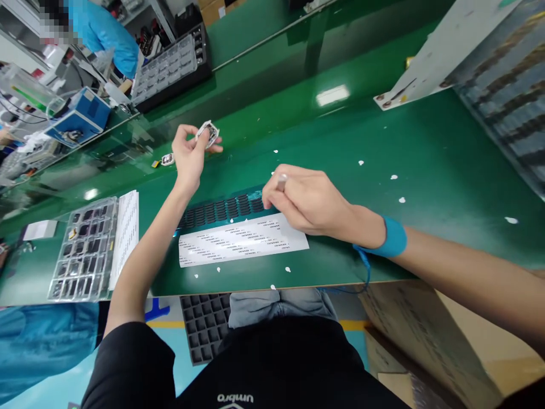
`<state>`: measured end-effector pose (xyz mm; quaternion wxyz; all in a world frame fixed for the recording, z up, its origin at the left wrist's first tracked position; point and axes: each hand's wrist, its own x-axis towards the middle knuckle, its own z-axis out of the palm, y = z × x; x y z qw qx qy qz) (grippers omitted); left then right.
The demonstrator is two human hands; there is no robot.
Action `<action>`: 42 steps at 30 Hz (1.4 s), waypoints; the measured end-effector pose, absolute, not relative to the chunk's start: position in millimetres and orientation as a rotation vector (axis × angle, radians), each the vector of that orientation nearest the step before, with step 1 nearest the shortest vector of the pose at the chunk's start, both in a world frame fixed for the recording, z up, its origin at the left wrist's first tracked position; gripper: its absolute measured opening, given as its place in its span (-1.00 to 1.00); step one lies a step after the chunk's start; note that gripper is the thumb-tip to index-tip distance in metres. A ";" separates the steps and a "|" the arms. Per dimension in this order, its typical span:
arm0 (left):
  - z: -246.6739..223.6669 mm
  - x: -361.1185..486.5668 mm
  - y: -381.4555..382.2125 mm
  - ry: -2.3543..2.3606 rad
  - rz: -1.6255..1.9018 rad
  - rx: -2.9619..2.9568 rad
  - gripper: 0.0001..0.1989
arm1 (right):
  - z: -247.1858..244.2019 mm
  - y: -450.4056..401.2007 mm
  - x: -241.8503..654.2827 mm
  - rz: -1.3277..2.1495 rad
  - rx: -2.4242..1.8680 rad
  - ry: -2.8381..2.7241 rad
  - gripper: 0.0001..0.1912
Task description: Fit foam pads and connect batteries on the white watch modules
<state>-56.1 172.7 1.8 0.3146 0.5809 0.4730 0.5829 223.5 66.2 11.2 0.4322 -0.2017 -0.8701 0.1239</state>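
My left hand (190,153) is closed around a small white plastic housing (208,135) with dark parts inside, held above the green bench. Lower down, my right hand (304,199) is closed in a pinch at the right end of a sheet of small black stickers (221,210). What its fingertips hold, if anything, cannot be made out. A white backing sheet (238,241) with printed rows lies in front of the stickers, partly under my right hand. Behind my left wrist, a second white housing (167,159) rests on the bench beside a small yellow piece (155,164).
A clear compartment tray (85,250) with dark parts stands at left, beside printed sheets (125,233). White scraps dot the green bench (340,136). A blue wrist strap (395,237) trails a cord. Across the bench are a blue box (80,116), a black tray (170,71) and a blue-sleeved person (102,34).
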 end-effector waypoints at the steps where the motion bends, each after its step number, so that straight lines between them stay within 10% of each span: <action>1: 5.5 -49.4 150.3 1.233 1.531 1.525 -0.36 | 11.2 67.1 223.2 0.373 -0.503 -2.127 -0.60; 11: 11.6 3.8 -1.3 1.073 1.318 1.488 -0.74 | 14.1 52.9 218.6 0.476 -0.578 -2.050 -0.73; 42: 2.0 -4.8 -2.9 1.051 1.422 1.928 -0.90 | 15.2 49.1 220.1 0.024 -0.482 -2.225 -0.91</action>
